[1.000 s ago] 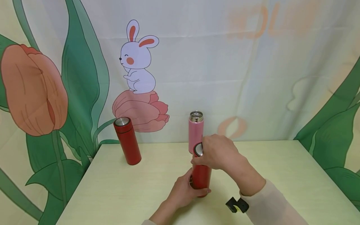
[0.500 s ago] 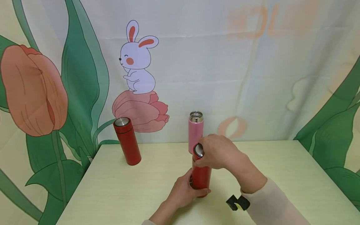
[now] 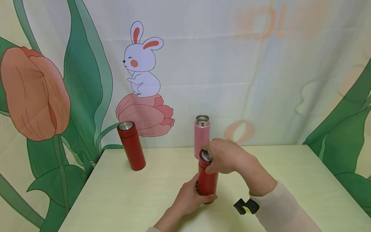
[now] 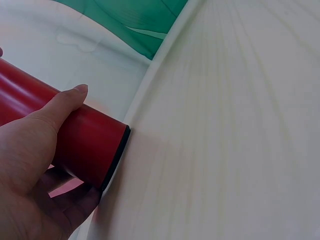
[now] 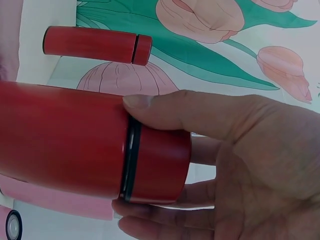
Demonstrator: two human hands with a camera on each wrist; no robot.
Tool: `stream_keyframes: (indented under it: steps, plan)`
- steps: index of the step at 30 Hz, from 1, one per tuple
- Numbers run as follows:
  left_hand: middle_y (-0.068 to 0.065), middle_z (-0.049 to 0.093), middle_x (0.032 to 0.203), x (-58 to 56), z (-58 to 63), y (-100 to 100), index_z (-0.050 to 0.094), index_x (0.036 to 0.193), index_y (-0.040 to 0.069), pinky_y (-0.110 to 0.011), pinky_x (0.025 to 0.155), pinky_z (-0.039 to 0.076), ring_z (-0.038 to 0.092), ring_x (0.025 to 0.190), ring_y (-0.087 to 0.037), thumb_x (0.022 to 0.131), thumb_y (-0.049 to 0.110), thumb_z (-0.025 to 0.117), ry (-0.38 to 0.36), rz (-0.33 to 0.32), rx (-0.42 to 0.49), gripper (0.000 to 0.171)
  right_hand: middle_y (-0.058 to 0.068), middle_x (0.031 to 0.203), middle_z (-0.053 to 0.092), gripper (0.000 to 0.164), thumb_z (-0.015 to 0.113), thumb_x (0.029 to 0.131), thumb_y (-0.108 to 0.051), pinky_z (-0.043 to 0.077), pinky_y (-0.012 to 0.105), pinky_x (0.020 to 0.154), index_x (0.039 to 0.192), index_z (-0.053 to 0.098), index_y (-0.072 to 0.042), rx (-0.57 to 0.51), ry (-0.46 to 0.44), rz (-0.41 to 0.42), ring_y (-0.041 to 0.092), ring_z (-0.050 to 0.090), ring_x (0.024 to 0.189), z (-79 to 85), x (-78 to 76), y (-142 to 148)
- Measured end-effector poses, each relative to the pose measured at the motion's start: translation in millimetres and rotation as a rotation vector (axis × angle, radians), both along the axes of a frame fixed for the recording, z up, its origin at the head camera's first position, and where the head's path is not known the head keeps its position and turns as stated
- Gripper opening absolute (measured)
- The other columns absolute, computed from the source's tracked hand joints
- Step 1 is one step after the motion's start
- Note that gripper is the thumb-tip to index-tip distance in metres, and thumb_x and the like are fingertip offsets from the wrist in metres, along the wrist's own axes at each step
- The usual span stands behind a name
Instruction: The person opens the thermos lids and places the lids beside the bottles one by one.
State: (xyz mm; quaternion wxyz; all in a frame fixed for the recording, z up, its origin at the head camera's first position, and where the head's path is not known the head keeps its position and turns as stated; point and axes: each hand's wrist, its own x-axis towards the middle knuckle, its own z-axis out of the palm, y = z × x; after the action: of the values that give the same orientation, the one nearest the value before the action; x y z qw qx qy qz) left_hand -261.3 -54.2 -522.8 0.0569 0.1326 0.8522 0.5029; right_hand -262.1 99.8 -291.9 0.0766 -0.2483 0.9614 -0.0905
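A red thermos bottle (image 3: pixel 208 183) stands upright on the table near the middle front. My left hand (image 3: pixel 188 197) grips it low on the body, with the thumb across the near side in the left wrist view. From above, my right hand (image 3: pixel 227 156) holds the red lid (image 5: pixel 162 165), thumb by the black seam and fingers around the far side. The lid sits on the bottle. Just behind stands a pink thermos (image 3: pixel 202 138) with its bare steel mouth uncovered, partly hidden by the right hand.
Another red thermos (image 3: pixel 132 148), lidded, stands at the back left of the pale table (image 3: pixel 121 196). A small pink piece with a dark ring (image 5: pixel 13 225) shows at the right wrist view's lower left edge. A printed curtain (image 3: pixel 185 64) hangs behind.
My right hand has turned a little about the lid, its wrist and sleeve shifting slightly right and up. More of the lid's steel top shows. The left hand and both other bottles stay put.
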Motion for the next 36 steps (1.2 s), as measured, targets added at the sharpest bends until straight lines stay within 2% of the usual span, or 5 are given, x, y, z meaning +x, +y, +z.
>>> stream_keyframes:
  steps: [7, 10, 19, 29, 36]
  plan:
    - [0.010, 0.072, 0.118, -0.4, -0.7, 1, 0.054, 0.140, 0.031, -0.037, 0.094, 0.055, 0.068, 0.107, -0.009, 0.080, 0.052, 0.086, 0.003, -0.003, -0.002, 0.071, 0.002, 0.112, 0.067, 0.060, 0.086, 0.082, -0.016, 0.056, 0.036, 0.084, 0.138, 0.064, -0.016, 0.003, -0.047, 0.010, 0.020, 0.061, 0.105, 1.1, -0.9, 2]
    - [0.010, 0.072, 0.119, -0.3, -0.2, 0, 0.053, 0.140, 0.030, -0.038, 0.095, 0.056, 0.067, 0.108, -0.010, 0.081, 0.052, 0.086, -0.006, -0.003, 0.000, 0.071, 0.002, 0.118, 0.066, 0.068, 0.084, 0.082, -0.011, 0.056, 0.036, 0.086, 0.145, 0.060, -0.018, 0.003, -0.060, 0.024, 0.020, 0.061, 0.109, 1.2, -1.3, 2]
    - [0.008, 0.073, 0.118, 0.0, 0.5, 0, 0.053, 0.141, 0.027, -0.037, 0.093, 0.056, 0.068, 0.106, -0.009, 0.080, 0.053, 0.086, 0.002, -0.004, 0.003, 0.075, 0.004, 0.128, 0.064, 0.073, 0.078, 0.080, 0.005, 0.056, 0.036, 0.088, 0.145, 0.060, -0.023, -0.001, -0.065, 0.070, 0.020, 0.060, 0.114, 0.1, -2.0, 6]
    - [0.008, 0.073, 0.116, -1.3, -1.4, 0, 0.054, 0.139, 0.027, -0.036, 0.091, 0.056, 0.068, 0.104, -0.008, 0.080, 0.053, 0.086, 0.014, -0.005, 0.000, 0.072, 0.003, 0.132, 0.064, 0.071, 0.077, 0.079, 0.010, 0.055, 0.042, 0.100, 0.141, 0.062, -0.022, -0.028, -0.059, 0.125, 0.023, 0.060, 0.123, -2.2, -4.2, 9]
    - [0.010, 0.073, 0.115, -0.7, -1.7, 0, 0.054, 0.139, 0.029, -0.036, 0.092, 0.055, 0.068, 0.104, -0.008, 0.079, 0.053, 0.086, 0.009, 0.001, -0.005, 0.072, -0.001, 0.131, 0.064, 0.071, 0.075, 0.078, 0.012, 0.054, 0.043, 0.102, 0.136, 0.064, -0.026, -0.041, -0.047, 0.158, 0.022, 0.060, 0.124, -3.3, -3.9, 12]
